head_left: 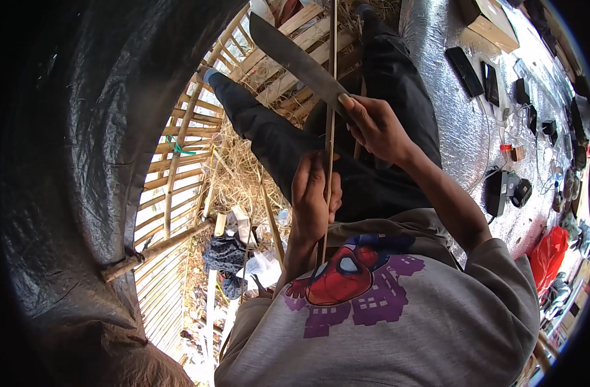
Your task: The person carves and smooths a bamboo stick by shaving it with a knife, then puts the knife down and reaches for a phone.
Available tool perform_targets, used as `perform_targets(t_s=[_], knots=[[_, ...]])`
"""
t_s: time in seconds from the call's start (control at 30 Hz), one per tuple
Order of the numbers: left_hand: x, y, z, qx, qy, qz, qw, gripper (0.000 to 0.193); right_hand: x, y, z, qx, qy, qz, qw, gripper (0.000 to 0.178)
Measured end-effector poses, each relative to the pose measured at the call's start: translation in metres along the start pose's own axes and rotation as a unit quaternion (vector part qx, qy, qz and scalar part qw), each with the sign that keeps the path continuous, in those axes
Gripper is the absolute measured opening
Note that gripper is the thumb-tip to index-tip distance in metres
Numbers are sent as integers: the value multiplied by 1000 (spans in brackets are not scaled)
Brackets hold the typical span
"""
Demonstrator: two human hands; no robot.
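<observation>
My right hand (pixel 382 129) is closed round a machete, thumb pressed along the base of its wide dark blade (pixel 291 59). The blade points up and to the left, and its handle is mostly hidden by my fingers. A long, thin bamboo strip (pixel 334 45) runs from the top of the view down to my shirt, meeting the blade just ahead of my right thumb. Lower on the strip, my left hand (pixel 313 193) has its fingers wrapped round it. Both hands are over my lap, between my legs in dark trousers (pixel 404 77).
Left stands a slatted bamboo wall (pixel 179 148) beside dark sheeting (pixel 88 129). Straw (pixel 233 171) and wooden slats (pixel 295 80) lie below. To the right, silver foil sheeting (pixel 456 142) bears phones, cables, a black box-shaped device (pixel 496 192) and a cardboard box (pixel 491 26). A red bag (pixel 548 258) lies nearby.
</observation>
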State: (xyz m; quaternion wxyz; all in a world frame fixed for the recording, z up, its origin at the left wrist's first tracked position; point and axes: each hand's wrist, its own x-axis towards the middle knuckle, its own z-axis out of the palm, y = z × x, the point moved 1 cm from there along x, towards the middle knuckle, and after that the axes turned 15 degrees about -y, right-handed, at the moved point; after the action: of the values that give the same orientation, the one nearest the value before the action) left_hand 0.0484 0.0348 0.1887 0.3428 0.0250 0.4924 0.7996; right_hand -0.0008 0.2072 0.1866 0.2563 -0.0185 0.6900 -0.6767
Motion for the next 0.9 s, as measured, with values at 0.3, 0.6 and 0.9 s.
perform_targets(t_s=[0.3,0.6,0.9], knots=[[-3,-13,-4,23,25,12,999,34,-24,16,24,-103,-60,-34,992,41],[-1,-19,-5,8,90,2,996,27,-46,18,39,-115,-161,-86,977,41],[0,-12,9,56,51,15,997,29,-32,14,26,26,-79,-18,996,48]])
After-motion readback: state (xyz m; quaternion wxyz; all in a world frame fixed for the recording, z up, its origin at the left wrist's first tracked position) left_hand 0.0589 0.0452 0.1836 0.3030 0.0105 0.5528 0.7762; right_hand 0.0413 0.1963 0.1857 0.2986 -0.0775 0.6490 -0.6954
